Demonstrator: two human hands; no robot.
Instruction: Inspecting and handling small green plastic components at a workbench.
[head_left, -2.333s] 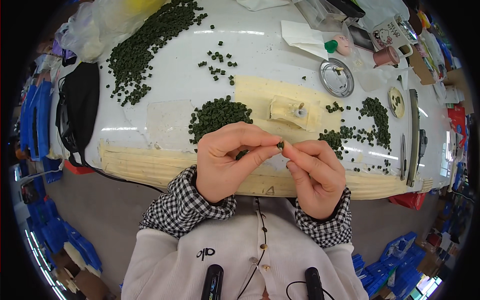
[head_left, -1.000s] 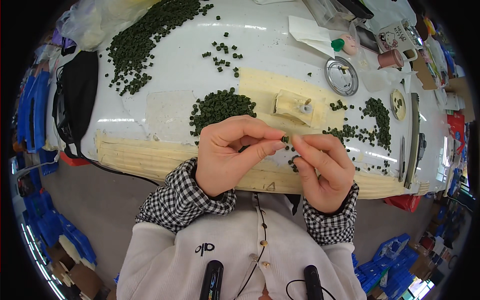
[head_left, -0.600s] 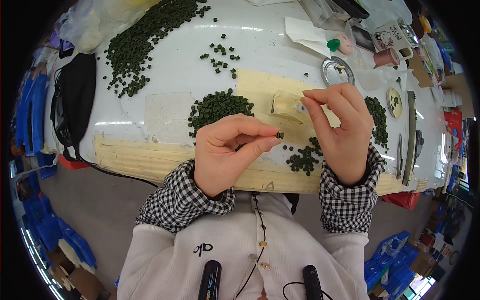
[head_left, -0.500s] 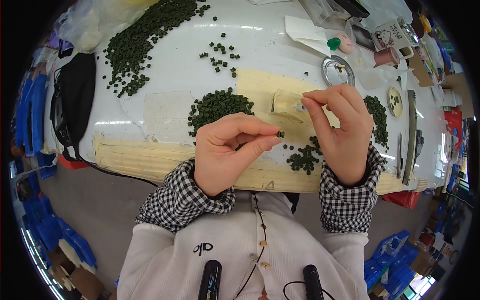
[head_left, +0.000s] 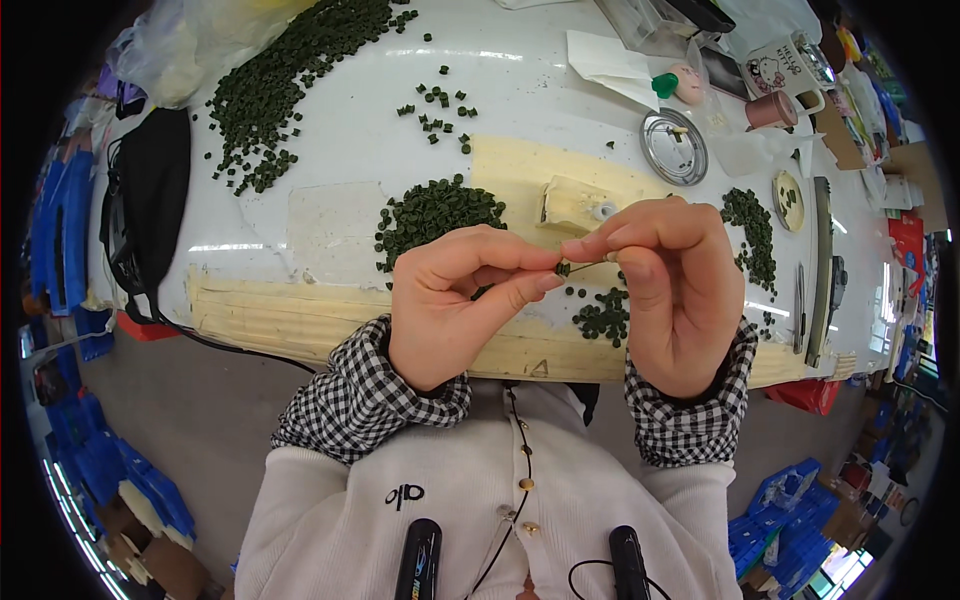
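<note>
My left hand (head_left: pixel 450 300) pinches a small dark green spool-shaped piece (head_left: pixel 563 269) between thumb and forefinger, above the table's front edge. Close against it, my right hand (head_left: pixel 685 285) has its fingers pressed together on a thin thread or wire (head_left: pixel 592 264) that runs to the green piece; which of the two it is, I cannot tell. Just beyond the fingers lies a cream-coloured block (head_left: pixel 570 203) with a small white cylinder (head_left: pixel 603 211) at its right end. A heap of green pieces (head_left: pixel 440 212) lies behind my left hand, and a smaller group (head_left: pixel 600 318) sits below the right fingertips.
A large pile of green pieces (head_left: pixel 260 110) covers the far left, near a clear plastic bag (head_left: pixel 190 45) and a black bag (head_left: pixel 150 195). To the right are a round metal lid (head_left: pixel 660 165), a small dish (head_left: pixel 788 213), tweezers (head_left: pixel 799 310) and another green heap (head_left: pixel 748 232).
My right hand has moved left and down from beside the white cylinder to the green piece at my left fingertips. My left hand has stayed in place.
</note>
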